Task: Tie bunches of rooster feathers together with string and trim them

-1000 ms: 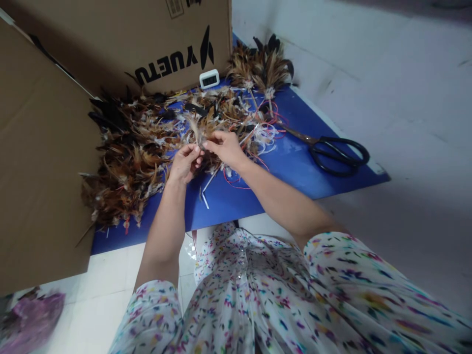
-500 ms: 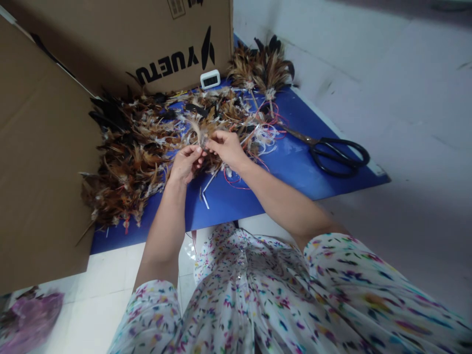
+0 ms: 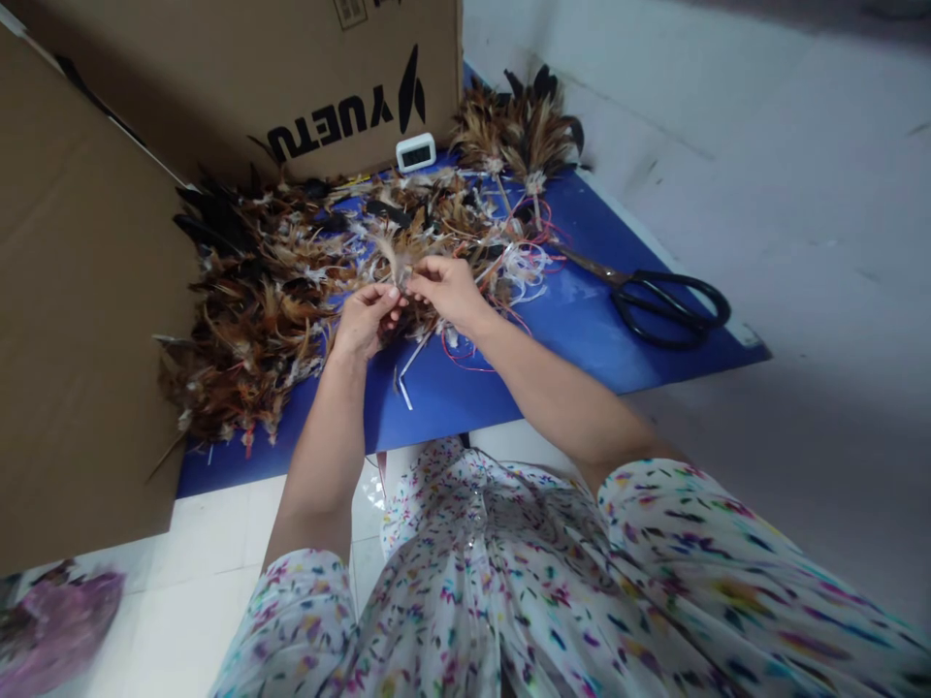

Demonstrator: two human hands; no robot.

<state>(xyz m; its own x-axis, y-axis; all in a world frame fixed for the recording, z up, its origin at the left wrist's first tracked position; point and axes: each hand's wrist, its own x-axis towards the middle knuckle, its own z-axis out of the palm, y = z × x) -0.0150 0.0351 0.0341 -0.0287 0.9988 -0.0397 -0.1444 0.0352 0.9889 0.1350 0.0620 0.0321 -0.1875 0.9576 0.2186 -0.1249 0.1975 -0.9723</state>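
My left hand (image 3: 369, 315) pinches the base of a pale, fluffy feather (image 3: 394, 258) between thumb and fingers, palm side partly up. Close beside it, my right hand (image 3: 445, 287) is closed at the same feather's lower end, its fingertips almost meeting those of the left. Both hands hover over the near edge of a heap of brown, black and white feathers (image 3: 287, 262) spread on the blue tabletop (image 3: 349, 422). A bent white strip (image 3: 407, 381) lies just below the hands. The exact spot where the fingertips grip is too small to make out.
Black-handled scissors (image 3: 655, 302) lie at the right, amid red string (image 3: 538, 225) and white ribbon (image 3: 525, 267). Tied feather bundles (image 3: 534, 145) and a white digital clock (image 3: 416, 153) stand at the back. A cardboard box (image 3: 240, 68) rises behind; a pink plastic bag (image 3: 65, 620) sits on the floor.
Both hands keep almost the same pose around the feather. The whole view has shifted very slightly; nothing was picked up or let go.
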